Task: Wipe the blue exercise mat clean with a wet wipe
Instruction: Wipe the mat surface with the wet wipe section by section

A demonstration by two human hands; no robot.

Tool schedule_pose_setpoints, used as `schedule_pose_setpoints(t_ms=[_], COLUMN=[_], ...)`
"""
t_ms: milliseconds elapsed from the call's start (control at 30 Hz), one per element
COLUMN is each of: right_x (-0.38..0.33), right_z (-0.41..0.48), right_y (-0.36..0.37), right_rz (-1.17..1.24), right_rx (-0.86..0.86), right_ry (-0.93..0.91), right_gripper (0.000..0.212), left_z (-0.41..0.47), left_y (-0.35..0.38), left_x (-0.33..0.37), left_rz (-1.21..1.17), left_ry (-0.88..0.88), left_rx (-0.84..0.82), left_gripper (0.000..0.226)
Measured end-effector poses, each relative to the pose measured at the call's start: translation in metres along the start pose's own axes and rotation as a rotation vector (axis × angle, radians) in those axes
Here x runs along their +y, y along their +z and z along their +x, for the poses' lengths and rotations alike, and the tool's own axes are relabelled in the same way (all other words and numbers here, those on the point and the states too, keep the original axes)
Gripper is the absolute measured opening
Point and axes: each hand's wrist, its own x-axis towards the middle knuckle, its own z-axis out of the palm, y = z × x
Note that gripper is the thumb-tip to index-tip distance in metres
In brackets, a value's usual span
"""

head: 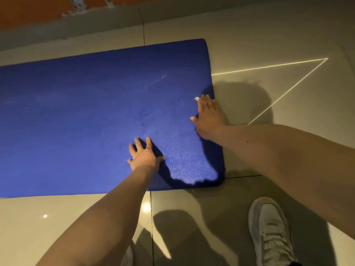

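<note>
The blue exercise mat lies flat on the tiled floor and runs off the left edge of the view. My left hand rests palm down on the mat near its front right part, fingers spread, holding nothing. My right hand presses flat on the mat's right edge, over a white wet wipe. Only a small corner of the wipe shows past the fingertips; the remainder is hidden under the palm. Faint pale streaks mark the mat above the hands.
A white sneaker stands on the beige floor tiles at the lower right. A grey skirting and an orange wall run along the far side of the mat. Shadows of my arms fall over the mat's right end.
</note>
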Motion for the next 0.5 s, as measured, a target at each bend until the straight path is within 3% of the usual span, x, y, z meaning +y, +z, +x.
schedule_pose_setpoints(t_ms=[133,233,367,433,500], right_x=[-0.009,-0.04,-0.069,-0.056,-0.031], right_z=[0.014,0.009,-0.009,0.0,0.016], right_y=[0.007,0.017,0.03,0.026,0.015], right_rz=[0.063,0.015,-0.071,-0.113,-0.143], right_rx=[0.013,0.044,-0.057,-0.015,0.01], right_ry=[0.174,-0.006,-0.37,-0.405,-0.324], right_gripper=[0.08,0.081,0.076,0.075,0.075], left_z=[0.001,0.0,-0.001,0.001,0.005], left_y=[0.002,0.0,-0.002,-0.009,-0.018], left_x=[0.001,0.0,0.0,0.001,0.006], left_rz=[-0.011,-0.019,-0.025,-0.013,-0.031], left_ry=[-0.003,-0.002,-0.001,-0.009,-0.005], left_rx=[0.006,0.007,-0.006,-0.025,0.007], left_gripper=[0.093,0.094,0.095,0.096,0.086])
